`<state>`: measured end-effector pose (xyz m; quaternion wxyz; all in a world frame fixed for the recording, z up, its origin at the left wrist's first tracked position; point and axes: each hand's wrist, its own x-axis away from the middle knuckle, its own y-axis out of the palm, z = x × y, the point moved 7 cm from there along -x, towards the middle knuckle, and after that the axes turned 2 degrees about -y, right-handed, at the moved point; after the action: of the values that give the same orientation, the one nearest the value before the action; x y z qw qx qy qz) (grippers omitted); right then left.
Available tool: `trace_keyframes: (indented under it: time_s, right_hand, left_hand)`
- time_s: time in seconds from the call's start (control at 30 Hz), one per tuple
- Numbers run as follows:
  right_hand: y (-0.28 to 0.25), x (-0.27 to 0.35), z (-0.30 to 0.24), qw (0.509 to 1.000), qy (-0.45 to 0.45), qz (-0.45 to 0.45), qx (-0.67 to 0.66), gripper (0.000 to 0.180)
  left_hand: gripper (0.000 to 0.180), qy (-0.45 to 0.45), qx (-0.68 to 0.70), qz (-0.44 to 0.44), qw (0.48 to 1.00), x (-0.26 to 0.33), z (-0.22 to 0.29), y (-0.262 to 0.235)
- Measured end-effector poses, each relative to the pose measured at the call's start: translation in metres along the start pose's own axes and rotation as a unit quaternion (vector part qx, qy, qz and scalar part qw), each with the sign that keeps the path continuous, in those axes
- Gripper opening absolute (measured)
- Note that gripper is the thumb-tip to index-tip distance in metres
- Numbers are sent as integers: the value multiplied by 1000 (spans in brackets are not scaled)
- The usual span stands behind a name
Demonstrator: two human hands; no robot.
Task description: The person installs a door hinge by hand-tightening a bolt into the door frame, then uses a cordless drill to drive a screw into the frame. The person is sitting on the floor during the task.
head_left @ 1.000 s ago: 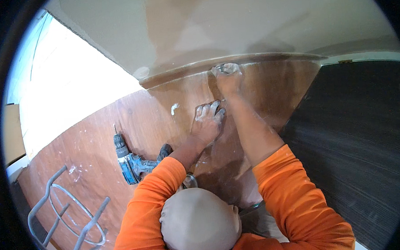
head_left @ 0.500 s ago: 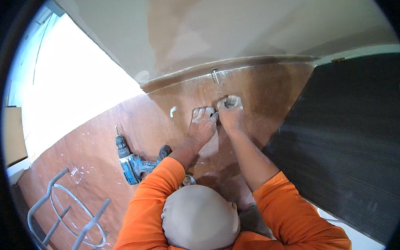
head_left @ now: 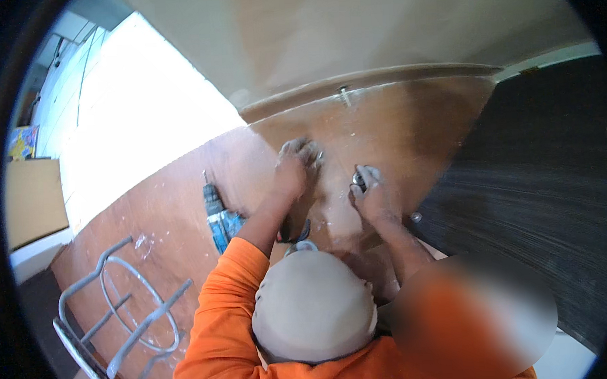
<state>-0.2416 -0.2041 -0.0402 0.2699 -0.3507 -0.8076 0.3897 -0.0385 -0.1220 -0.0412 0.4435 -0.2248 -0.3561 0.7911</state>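
Note:
My left hand (head_left: 300,161), dusted with white powder, has its fingers curled over the reddish-brown wooden panel (head_left: 442,116). Whatever it may hold is hidden. Lower and to the right, my right hand (head_left: 377,198) pinches a small round metal piece (head_left: 359,181) with a dark middle, between thumb and fingers. Left of my left forearm lies a blue and black cordless drill (head_left: 224,223) with a bit in its chuck. My forearm covers part of it. A short metal bolt (head_left: 344,96) sticks out at the panel's upper edge.
A grey tubular metal stool frame (head_left: 129,299) stands at lower left. A dark ribbed surface (head_left: 520,180) borders the panel on the right, and a pale wall (head_left: 351,31) rises beyond it. A cardboard box (head_left: 36,201) is at far left. A beige cap (head_left: 315,304) hides part of the panel.
My hands have moved apart: the left up and leftward, the right down and rightward with the metal piece. The view has shifted slightly, and my left forearm now covers more of the drill.

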Motion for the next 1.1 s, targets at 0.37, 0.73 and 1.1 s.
trace_keyframes:
  time_s: [0.37,0.73,1.1]
  right_hand:
    - [-3,-5,4,1000,-23,5,13,55]
    - [-52,1,49,973,-37,-91,211,54]
    - [-89,165,123,837,143,-476,229,52]
  left_hand:
    - [44,-147,-45,234,960,115,-79,-133]
    - [49,-82,-59,191,976,74,-62,-98]
    - [42,-70,17,142,987,15,-36,-58]
